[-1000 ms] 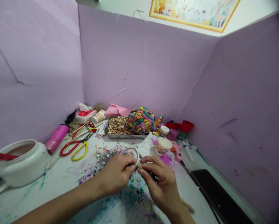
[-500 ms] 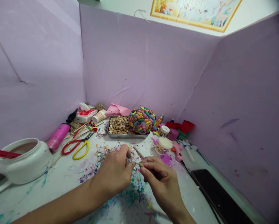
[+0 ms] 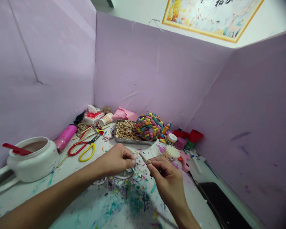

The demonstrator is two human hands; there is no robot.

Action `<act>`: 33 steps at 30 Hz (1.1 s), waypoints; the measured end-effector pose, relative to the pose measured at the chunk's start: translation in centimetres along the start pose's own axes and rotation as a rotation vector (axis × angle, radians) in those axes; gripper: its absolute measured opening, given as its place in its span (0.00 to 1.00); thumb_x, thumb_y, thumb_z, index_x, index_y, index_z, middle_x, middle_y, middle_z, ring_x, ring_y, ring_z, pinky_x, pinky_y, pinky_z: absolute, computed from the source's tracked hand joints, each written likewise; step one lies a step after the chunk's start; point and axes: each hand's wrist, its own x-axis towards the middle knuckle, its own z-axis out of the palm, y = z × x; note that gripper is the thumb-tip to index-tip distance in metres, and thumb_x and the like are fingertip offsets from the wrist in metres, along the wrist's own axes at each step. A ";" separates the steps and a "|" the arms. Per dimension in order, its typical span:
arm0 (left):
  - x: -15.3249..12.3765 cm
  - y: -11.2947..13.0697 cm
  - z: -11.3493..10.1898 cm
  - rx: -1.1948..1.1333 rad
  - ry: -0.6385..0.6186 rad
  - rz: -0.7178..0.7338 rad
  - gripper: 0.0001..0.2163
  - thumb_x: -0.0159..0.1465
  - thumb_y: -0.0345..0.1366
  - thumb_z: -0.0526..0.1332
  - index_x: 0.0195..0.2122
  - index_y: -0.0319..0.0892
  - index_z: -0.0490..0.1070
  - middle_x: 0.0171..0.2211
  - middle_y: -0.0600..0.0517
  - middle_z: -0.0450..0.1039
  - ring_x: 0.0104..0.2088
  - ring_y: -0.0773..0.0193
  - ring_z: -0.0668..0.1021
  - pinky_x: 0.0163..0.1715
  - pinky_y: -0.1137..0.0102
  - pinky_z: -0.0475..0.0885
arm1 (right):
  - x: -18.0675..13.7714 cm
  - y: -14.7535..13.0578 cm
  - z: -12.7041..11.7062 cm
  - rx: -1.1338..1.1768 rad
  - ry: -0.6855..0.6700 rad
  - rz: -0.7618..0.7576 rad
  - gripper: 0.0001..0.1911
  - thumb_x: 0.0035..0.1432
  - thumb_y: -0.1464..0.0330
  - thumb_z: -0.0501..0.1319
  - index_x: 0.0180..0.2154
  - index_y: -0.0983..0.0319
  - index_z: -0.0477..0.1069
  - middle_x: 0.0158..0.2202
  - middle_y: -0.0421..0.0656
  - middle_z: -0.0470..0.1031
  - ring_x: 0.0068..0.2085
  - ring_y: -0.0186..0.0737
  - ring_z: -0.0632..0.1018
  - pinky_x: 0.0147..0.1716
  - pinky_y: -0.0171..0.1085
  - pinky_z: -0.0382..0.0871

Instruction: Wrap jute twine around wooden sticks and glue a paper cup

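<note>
My left hand [image 3: 117, 160] has its thumb and fingers pressed together above the table; what they hold, if anything, is hidden. Partly under it lies a round dish with a dark rim [image 3: 126, 174], clear in the middle. To the right, my right hand [image 3: 168, 176] pinches a slim tan stick [image 3: 143, 157] that points up and left. A small pale piece may sit by the thumb tip, too small to name. Beyond both hands, a ball covered in multicoloured bits [image 3: 149, 126] rests on the right end of a metal tray [image 3: 131, 141] of brown shell-like pieces.
At left are a white handled pot [image 3: 35, 165] with a red stick, a pink bottle [image 3: 66, 136] and red-and-yellow scissors [image 3: 87, 151]. Right of the hands lie a paper cup [image 3: 170, 153], a pink glue gun [image 3: 185, 161] and a dark phone-like slab [image 3: 221, 203]. Purple panels [image 3: 154, 73] enclose the table.
My left hand has drawn away from the right hand, widening the gap between them. The dish beneath it has come into view. The whole view has shifted slightly.
</note>
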 end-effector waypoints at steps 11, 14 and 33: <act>-0.1 0.1 2.0 -0.050 -0.038 0.095 0.15 0.53 0.35 0.54 0.13 0.41 0.51 0.13 0.60 0.44 0.16 0.73 0.51 0.16 0.72 0.45 | -1.1 -0.9 0.3 -0.095 0.032 -0.203 0.05 0.50 0.76 0.58 0.28 0.63 0.73 0.28 0.46 0.72 0.29 0.39 0.74 0.26 0.35 0.70; -0.1 0.1 2.1 -0.028 -0.017 0.091 0.16 0.53 0.36 0.54 0.13 0.41 0.50 0.14 0.60 0.44 0.17 0.73 0.51 0.16 0.72 0.45 | -1.2 -0.7 0.4 -0.115 0.044 -0.263 0.07 0.50 0.77 0.57 0.29 0.63 0.72 0.28 0.46 0.72 0.30 0.39 0.74 0.27 0.35 0.70; -0.8 -0.1 3.7 0.231 0.198 0.178 0.15 0.56 0.35 0.53 0.13 0.39 0.56 0.13 0.58 0.53 0.18 0.72 0.59 0.18 0.74 0.50 | -1.0 -1.9 -0.4 0.121 -0.112 0.132 0.11 0.51 0.67 0.57 0.22 0.65 0.72 0.24 0.45 0.72 0.25 0.37 0.71 0.23 0.34 0.63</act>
